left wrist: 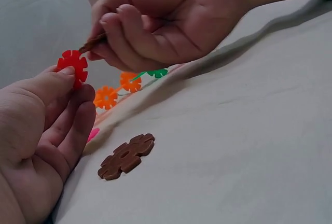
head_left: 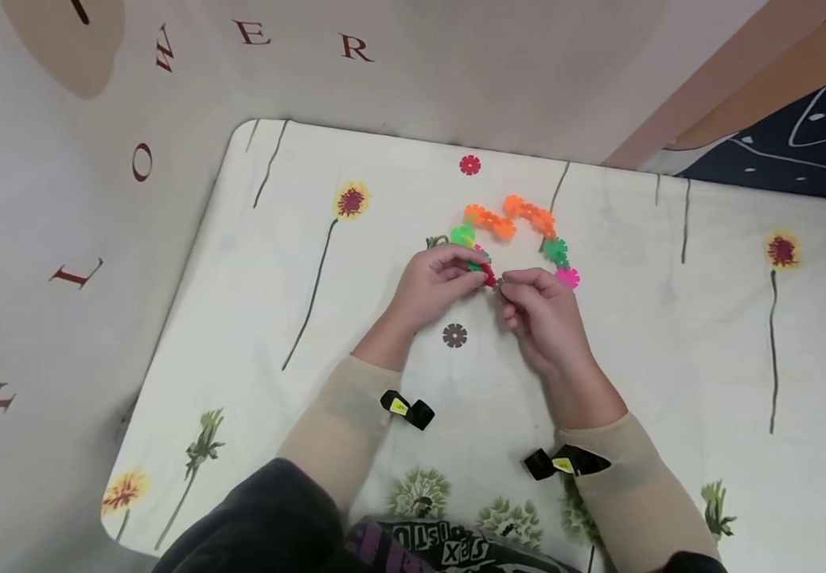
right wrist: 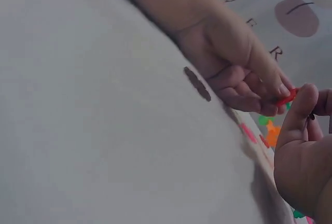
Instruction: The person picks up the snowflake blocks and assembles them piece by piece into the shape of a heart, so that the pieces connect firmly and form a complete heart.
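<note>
Between thumb and fingers, my left hand [head_left: 433, 285] pinches a red notched plastic disc [left wrist: 72, 67], a snowflake-shaped connector piece. My right hand [head_left: 545, 318] pinches a brown disc [left wrist: 92, 43] whose edge meets the red one's rim; whether the slots are interlocked I cannot tell. Fingers cover most of the brown disc. A chain of joined discs curves behind the hands, with green pieces [head_left: 463, 235] near the left hand, orange pieces [head_left: 530, 213] at the top, then a darker green piece [head_left: 555, 251] and a pink disc [head_left: 567, 277] beside the right hand.
Another brown disc [head_left: 454, 335] lies flat on the table between the forearms. A loose red disc [head_left: 469, 165] lies near the table's far edge. The flower-printed cloth [head_left: 671, 342] covers the table, and a wall [head_left: 456, 72] stands close behind it.
</note>
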`<state>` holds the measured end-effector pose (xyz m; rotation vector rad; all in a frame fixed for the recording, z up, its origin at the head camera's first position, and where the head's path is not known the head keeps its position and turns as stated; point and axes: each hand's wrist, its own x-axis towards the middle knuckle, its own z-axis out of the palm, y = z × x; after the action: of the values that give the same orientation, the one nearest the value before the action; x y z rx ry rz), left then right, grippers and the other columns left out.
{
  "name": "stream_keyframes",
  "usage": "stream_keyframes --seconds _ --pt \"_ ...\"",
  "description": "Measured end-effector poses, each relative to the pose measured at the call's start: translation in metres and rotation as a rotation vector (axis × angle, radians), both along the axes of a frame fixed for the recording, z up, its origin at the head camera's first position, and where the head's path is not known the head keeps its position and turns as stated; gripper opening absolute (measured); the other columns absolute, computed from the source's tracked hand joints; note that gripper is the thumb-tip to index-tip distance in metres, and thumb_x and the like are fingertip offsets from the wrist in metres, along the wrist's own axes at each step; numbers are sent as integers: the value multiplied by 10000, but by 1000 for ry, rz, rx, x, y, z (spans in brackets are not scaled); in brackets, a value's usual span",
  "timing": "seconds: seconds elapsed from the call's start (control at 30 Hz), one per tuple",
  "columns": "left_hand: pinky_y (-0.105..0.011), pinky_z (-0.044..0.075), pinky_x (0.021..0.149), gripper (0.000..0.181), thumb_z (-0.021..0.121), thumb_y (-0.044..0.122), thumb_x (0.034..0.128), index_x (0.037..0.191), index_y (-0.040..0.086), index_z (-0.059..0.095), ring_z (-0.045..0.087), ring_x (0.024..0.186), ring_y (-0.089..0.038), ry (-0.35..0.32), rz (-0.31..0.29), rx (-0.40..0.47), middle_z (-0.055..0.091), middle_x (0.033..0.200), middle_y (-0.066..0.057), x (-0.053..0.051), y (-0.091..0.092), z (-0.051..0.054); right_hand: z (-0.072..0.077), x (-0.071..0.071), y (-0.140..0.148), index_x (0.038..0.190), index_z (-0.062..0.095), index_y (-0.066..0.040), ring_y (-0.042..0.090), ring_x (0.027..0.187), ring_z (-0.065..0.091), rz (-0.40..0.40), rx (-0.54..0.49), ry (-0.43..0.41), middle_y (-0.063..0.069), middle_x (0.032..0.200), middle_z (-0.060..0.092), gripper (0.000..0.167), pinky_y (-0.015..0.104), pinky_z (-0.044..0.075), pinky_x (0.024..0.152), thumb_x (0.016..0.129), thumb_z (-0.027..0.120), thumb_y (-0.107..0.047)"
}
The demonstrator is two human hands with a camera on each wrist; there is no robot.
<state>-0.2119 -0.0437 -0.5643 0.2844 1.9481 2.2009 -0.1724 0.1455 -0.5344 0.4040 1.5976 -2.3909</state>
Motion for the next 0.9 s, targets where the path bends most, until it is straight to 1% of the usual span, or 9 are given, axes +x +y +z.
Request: stream_keyframes --seconds 0.07,0.17,0.23,0.3,0.4,0.5,0.6,0.73,0.9 --pt "-328 615 786 194 754 -99 937 1130 -71 752 734 868 -211 4 11 17 744 1101 -136 0 0 -1 -1 -4 -2 973 765 -87 82 582 626 6 -23 -9 51 883 746 215 167 528 521 992 624 74" --pt "-336 624 786 207 744 -125 930 1135 -98 742 737 852 -193 13 22 26 747 1104 -166 0 -2 -2 -6 -6 -4 969 750 -85 78 561 632 18 -47 5 56 848 738 240 165 521 500 986 603 104" --pt "-335 625 779 209 742 -139 924 1130 -106 740 736 840 -180 17 29 26 747 1103 -174 0 -3 -2 -9 -6 -5 975 732 -82 84 539 632 24 -34 32 61 797 724 247 169 514 482 978 594 122" --pt "-331 626 783 210 737 -143 924 1132 -108 737 736 842 -168 20 34 22 746 1105 -176 0 -3 -1 -11 -5 -6 987 713 -69 94 526 631 21 -7 80 69 759 710 241 179 513 477 965 596 140" --pt "-321 622 782 210 737 -144 922 1129 -110 734 734 841 -160 17 29 15 747 1111 -177 -1 -2 -1 -14 -3 -7 980 691 -46 114 507 628 -1 46 139 85 713 684 229 203 521 472 943 610 165" --pt "-322 622 785 205 742 -142 921 1122 -108 735 733 847 -167 26 26 0 748 1100 -178 0 0 -1 -14 -1 -8 969 681 -35 127 502 634 -25 70 170 91 702 676 238 219 529 474 927 620 191" --pt "-341 626 806 195 757 -133 914 1105 -95 747 738 877 -198 52 29 -29 752 1082 -173 1 0 0 -15 -1 -7 970 686 -36 131 508 643 -37 45 179 94 705 682 252 221 531 476 927 624 204" --pt "-375 631 837 191 773 -125 906 1092 -83 759 749 914 -260 79 33 -62 761 1077 -171 1 0 1 -16 -2 -6 970 704 -46 134 526 661 -28 13 176 90 715 690 254 219 541 493 929 640 197" --pt "-378 635 815 181 777 -130 901 1076 -86 767 764 898 -283 98 20 -94 770 1066 -183 0 -2 -1 -17 -2 -5 951 710 -59 134 548 683 -6 -4 167 104 717 691 266 224 558 513 932 641 197"
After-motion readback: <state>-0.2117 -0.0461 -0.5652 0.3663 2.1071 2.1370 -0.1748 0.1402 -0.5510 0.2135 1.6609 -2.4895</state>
